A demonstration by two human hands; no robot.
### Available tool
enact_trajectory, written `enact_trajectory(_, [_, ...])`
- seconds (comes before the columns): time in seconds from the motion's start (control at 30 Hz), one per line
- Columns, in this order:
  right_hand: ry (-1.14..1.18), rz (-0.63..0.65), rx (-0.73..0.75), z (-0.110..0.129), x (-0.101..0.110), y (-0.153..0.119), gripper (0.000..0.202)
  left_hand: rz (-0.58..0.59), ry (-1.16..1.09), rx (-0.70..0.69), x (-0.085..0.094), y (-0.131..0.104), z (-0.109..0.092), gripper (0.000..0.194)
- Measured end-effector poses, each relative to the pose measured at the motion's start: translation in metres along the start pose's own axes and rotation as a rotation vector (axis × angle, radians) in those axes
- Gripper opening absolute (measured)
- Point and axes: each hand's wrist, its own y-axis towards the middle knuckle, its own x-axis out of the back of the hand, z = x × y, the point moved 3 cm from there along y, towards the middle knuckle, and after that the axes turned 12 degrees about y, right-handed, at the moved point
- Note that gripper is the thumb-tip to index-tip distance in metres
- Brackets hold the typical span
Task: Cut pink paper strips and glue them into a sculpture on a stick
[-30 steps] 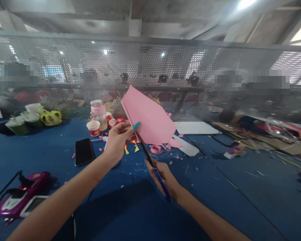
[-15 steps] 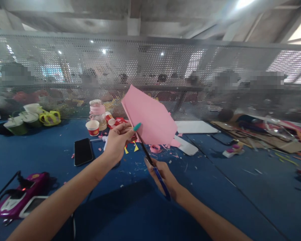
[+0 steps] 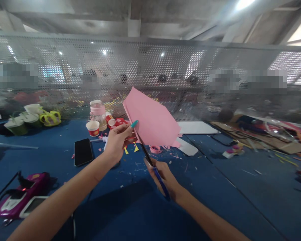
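Note:
A sheet of pink paper [image 3: 153,118] with angled corners is held up over the table, tilted. My left hand [image 3: 117,139] pinches its left edge, the thumb with a teal nail lying on the paper's face. Below and to the right, my right hand [image 3: 164,177] is closed round the blue handles of a pair of scissors [image 3: 146,154]. The dark blades point up and left and meet the paper's lower left edge. How far the blades are apart I cannot tell.
Paper scraps and a pink paper ring [image 3: 155,149] lie on the blue table [image 3: 115,214]. Left are a phone [image 3: 83,152], a paper cup [image 3: 92,128], a pink-topped jar [image 3: 98,115] and a purple power strip [image 3: 27,192]. Cardboard [image 3: 256,137] lies right; a perforated metal screen [image 3: 150,60] stands behind.
The pink paper has shifted slightly right and down, its angle a little different. A dark-ended, thin clear object has come into view at the far left. My right hand has hardly moved.

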Motion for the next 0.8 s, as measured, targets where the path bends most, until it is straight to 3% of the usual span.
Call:
enact_trajectory(0.27, [-0.013,0.038,0.024,-0.001,-0.003,-0.002,0.043,-0.034,0.004,-0.056,0.006,0.006,-0.007,0.008])
enact_trajectory(0.53, [0.145,0.067,0.066,0.004,-0.004,-0.005,0.043,-0.02,0.027,-0.034,0.011,0.011,-0.008,0.009])
enact_trajectory(0.8, [0.359,0.102,-0.055,-0.004,-0.007,-0.007,0.045,0.054,0.084,-0.148,0.016,0.018,-0.014,0.012])
